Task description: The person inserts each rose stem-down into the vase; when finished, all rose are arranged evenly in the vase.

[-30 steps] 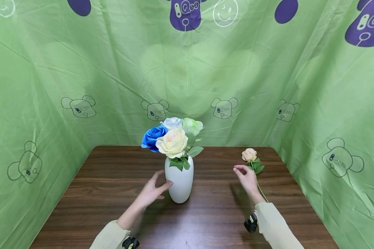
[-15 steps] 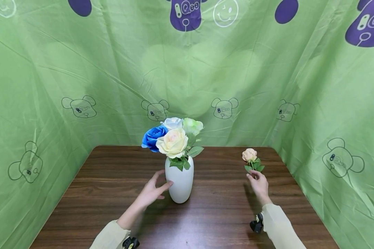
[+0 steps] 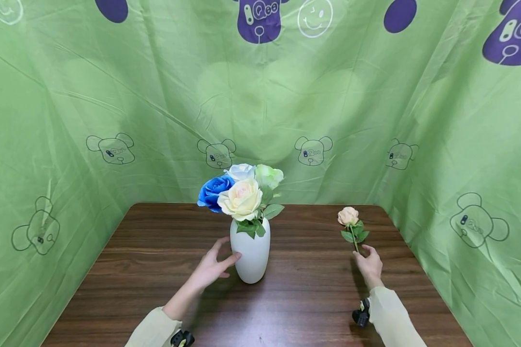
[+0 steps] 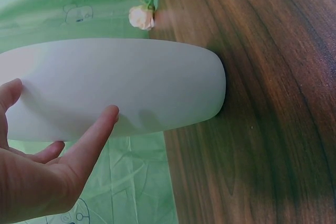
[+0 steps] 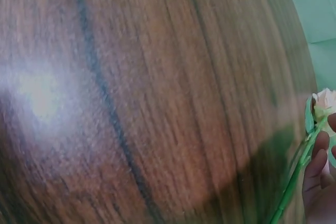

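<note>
A white vase (image 3: 250, 255) stands upright at the middle of the table, holding a blue rose (image 3: 214, 193), a cream rose (image 3: 240, 199), a pale blue rose (image 3: 240, 171) and a light green flower (image 3: 268, 175). My left hand (image 3: 210, 267) rests against the vase's left side with fingers and thumb spread; in the left wrist view the thumb lies along the white wall. To the right lies a peach rose (image 3: 348, 216) with green leaves. My right hand (image 3: 369, 266) is at its stem (image 5: 292, 184), fingers slightly bent beside it and apart from the thumb.
The brown wooden table (image 3: 165, 241) has green printed cloth (image 3: 260, 96) hanging behind it and on both sides. Black wrist devices sit at both sleeves. The flower heads rise well above the vase's mouth.
My right hand has moved right and then back toward the body, from left of the peach rose's stem down along it. The left hand, vase and its flowers have stayed in place.
</note>
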